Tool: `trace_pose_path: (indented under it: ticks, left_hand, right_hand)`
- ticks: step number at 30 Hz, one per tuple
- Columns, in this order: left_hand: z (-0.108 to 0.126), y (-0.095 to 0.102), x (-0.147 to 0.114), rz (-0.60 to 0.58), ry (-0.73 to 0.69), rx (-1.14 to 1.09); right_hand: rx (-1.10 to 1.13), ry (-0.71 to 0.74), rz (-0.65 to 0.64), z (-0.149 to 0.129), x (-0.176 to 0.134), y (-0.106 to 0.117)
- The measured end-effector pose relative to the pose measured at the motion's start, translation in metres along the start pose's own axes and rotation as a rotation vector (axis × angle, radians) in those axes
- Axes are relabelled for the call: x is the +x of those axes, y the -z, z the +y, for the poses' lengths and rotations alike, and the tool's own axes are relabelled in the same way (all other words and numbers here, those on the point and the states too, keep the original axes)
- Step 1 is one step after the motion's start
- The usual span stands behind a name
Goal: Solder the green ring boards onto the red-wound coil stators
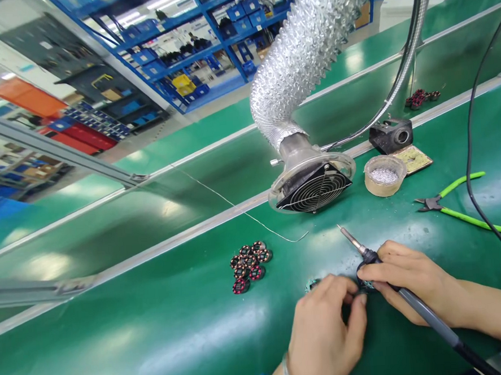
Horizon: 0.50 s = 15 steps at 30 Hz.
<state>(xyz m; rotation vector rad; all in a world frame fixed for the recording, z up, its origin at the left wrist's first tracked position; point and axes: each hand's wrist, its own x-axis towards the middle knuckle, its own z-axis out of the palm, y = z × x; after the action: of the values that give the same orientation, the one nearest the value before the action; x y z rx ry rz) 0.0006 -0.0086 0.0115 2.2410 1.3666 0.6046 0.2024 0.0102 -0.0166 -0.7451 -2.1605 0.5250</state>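
My right hand point(421, 281) is wrapped round a soldering iron point(360, 246), its metal tip pointing up and left over the bench. Under those fingers, a small dark round part with teal bits point(368, 285) shows between my hands, mostly covered. My left hand point(327, 330) is closed, thumb and fingertips pinched together at that part's left edge; what they grip is hidden. Behind the left knuckles peeks another teal-coloured piece point(311, 285), largely covered. To the left lies a cluster of several small wound rings point(249, 262), copper and red, like motor stators.
A fume extractor nozzle point(318, 192) on a foil duct hangs ahead of my hands. Solder wire point(270, 229) trails over the bench. At right stand a round tub point(386, 179), a yellow sponge point(414, 157), a black holder point(391, 136), green-handled cutters point(459, 206) and a black cable point(469, 163).
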Motion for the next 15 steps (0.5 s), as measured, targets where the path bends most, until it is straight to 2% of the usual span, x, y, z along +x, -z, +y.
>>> trace_pose_path:
  ticks: [4, 10, 15]
  left_hand:
    - [0.009, -0.012, -0.001, -0.173, 0.250, -0.344]
    - [-0.004, -0.020, 0.001, -0.212, 0.486, -0.631]
    - [0.001, -0.023, -0.002, -0.219, 0.697, -0.832]
  right_hand:
    - [0.009, -0.007, -0.023, 0.001, -0.001, 0.000]
    - [0.034, -0.018, -0.023, 0.002, -0.001, -0.001]
    - [0.048, -0.026, -0.025, 0.003, -0.002, -0.002]
